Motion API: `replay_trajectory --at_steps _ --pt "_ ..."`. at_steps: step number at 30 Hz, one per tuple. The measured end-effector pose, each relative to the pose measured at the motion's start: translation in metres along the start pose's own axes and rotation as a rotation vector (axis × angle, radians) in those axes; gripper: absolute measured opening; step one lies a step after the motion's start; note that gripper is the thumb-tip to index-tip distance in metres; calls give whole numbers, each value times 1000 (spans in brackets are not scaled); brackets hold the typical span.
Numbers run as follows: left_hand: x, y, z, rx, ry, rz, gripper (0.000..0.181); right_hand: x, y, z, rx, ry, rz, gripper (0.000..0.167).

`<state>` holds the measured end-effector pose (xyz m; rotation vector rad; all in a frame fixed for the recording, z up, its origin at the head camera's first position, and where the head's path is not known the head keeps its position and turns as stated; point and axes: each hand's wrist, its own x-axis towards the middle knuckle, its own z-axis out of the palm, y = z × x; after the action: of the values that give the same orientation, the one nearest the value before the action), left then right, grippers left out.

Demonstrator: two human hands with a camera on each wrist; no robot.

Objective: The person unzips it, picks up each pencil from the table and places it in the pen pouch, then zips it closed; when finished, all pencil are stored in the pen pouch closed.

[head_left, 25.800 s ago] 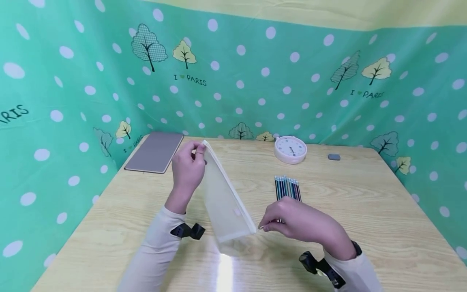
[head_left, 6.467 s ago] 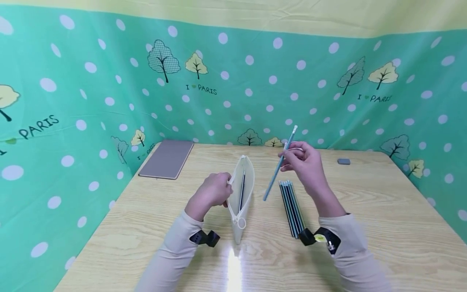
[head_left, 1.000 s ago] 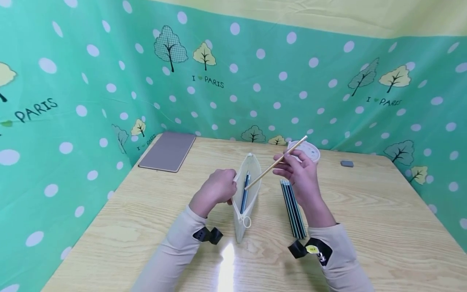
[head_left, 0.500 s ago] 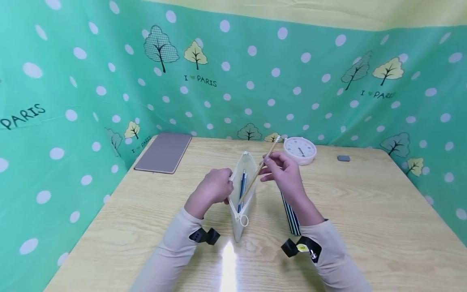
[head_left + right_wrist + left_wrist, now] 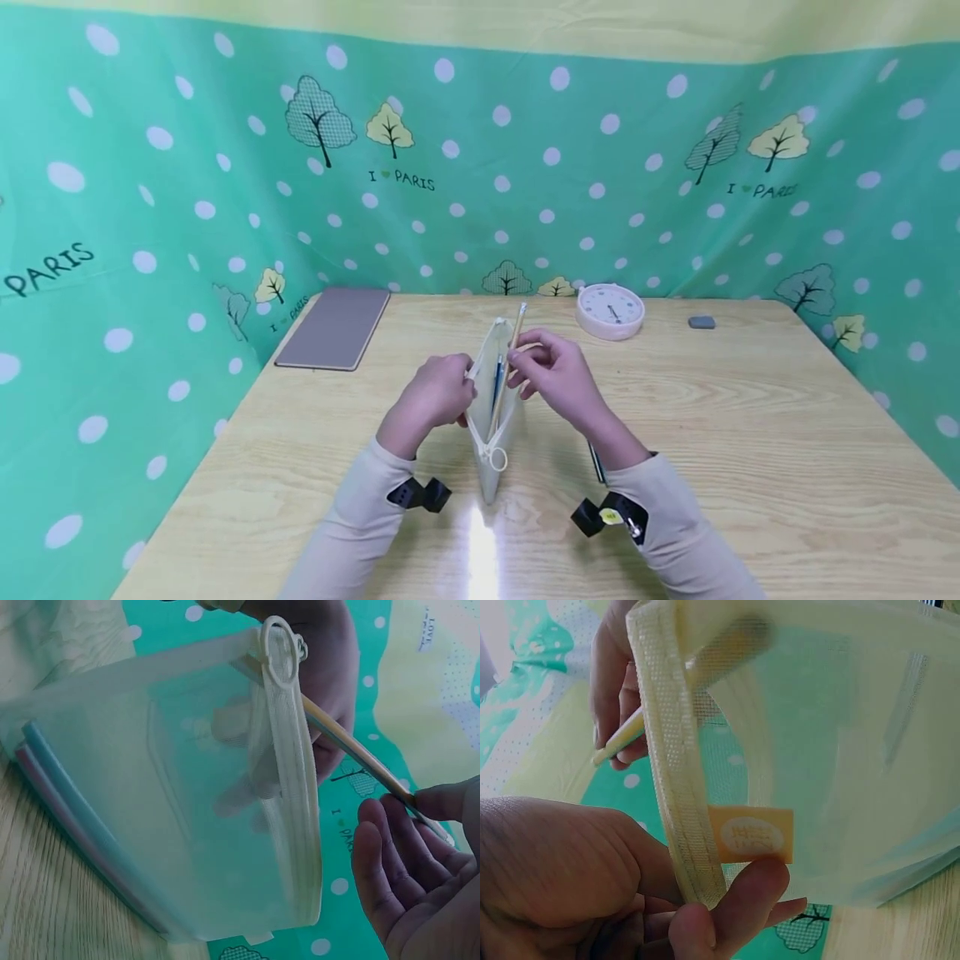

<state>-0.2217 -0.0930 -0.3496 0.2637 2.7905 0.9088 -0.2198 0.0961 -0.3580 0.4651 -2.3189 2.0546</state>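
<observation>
In the head view my left hand [image 5: 433, 392] grips the near-left edge of an unzipped, pale, see-through pencil pouch [image 5: 489, 479], which stands on edge. My right hand [image 5: 558, 379] pinches a gold pencil [image 5: 520, 321] near its eraser end; the pencil slants down through the pouch's mouth. Blue pencils [image 5: 498, 379] show inside. The right wrist view shows pencils [image 5: 82, 825] lying along the pouch's bottom through the mesh. In the left wrist view my left thumb presses beside a small orange label [image 5: 754, 832]. Dark pencils [image 5: 596, 462] on the table are mostly hidden under my right forearm.
A round white clock [image 5: 611, 310] stands at the back, right of the pouch. Farther right lies a small grey-blue eraser [image 5: 702, 322]. A grey notebook [image 5: 333, 329] lies at the back left. A green dotted curtain [image 5: 480, 208] hangs round the table [image 5: 750, 433].
Earlier the pouch was zipped or being unzipped, then a blue pencil was in my right hand. Over the last second that hand moved left, bringing the gold pencil steeper and deeper into the pouch.
</observation>
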Motion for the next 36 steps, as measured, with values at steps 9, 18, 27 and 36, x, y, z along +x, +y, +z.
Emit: replay_trajectory --at_steps 9,18,27,36 --pt "0 1 0 -29 -5 10 18 -3 -1 0 -246 -70 -30 21" --pt "1 0 2 -38 15 31 22 -2 2 -2 -320 -121 -5 18" --pt "-2 -3 4 -50 15 15 20 -3 3 -1 -378 -147 23 18" --pt "-1 -3 4 -35 19 26 19 -5 -3 -6 -424 -142 19 25"
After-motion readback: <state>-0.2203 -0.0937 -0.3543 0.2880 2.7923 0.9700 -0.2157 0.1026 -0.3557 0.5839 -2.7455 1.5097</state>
